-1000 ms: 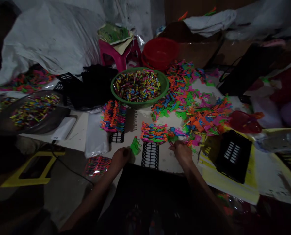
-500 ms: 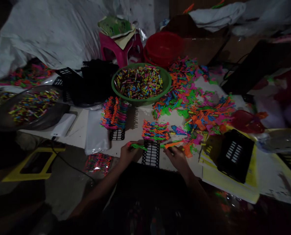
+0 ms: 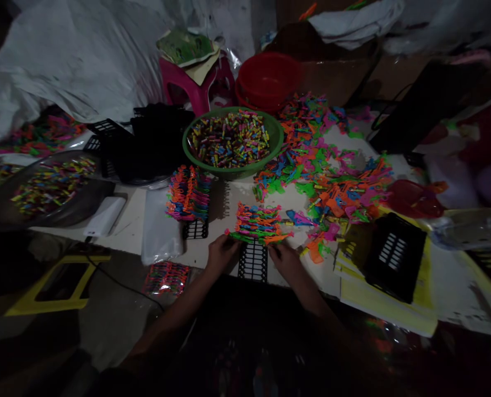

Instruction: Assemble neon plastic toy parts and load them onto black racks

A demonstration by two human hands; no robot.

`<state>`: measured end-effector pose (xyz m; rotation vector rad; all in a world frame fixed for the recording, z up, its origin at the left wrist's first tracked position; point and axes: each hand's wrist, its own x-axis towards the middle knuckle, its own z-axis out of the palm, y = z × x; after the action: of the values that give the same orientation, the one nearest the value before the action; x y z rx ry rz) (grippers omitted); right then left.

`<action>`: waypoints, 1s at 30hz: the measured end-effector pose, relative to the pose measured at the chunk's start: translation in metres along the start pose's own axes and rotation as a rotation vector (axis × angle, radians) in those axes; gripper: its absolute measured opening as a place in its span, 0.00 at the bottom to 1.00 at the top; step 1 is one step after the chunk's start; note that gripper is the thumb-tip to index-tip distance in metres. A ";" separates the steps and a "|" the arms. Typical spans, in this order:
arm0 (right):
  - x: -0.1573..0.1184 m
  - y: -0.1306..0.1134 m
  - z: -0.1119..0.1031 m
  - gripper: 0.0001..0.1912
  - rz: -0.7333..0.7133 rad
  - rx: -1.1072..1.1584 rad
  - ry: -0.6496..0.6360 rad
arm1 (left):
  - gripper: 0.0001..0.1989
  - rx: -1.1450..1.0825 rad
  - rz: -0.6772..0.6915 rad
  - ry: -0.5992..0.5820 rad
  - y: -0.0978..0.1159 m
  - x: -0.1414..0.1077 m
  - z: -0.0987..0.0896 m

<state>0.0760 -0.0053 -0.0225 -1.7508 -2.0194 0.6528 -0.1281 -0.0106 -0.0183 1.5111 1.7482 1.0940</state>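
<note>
A black slotted rack lies at the table's front edge, its far part covered by a stack of colourful plastic pieces. My left hand pinches the left end of a green piece at the near side of the stack. My right hand holds an orange piece by its underside, in line with the green one. Both pieces lie across the rack. To the left, a second filled rack stands beside clear plastic bags.
A green basin of small coloured tubes stands behind the racks. Loose plastic pieces spread to its right. A black tray rests on yellow sheets at the right. A white box lies left, near a tub of tubes.
Both hands have moved closer together, bringing the green and orange pieces onto the rack against the stack. The whole view has shifted slightly.
</note>
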 end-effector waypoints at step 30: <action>-0.007 -0.005 0.001 0.14 0.037 -0.086 0.038 | 0.08 0.020 0.080 -0.032 0.002 -0.003 0.006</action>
<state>0.0729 -0.0125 -0.0204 -1.8395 -2.0217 0.5466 -0.1217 -0.0125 -0.0202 1.6141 1.6945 1.0881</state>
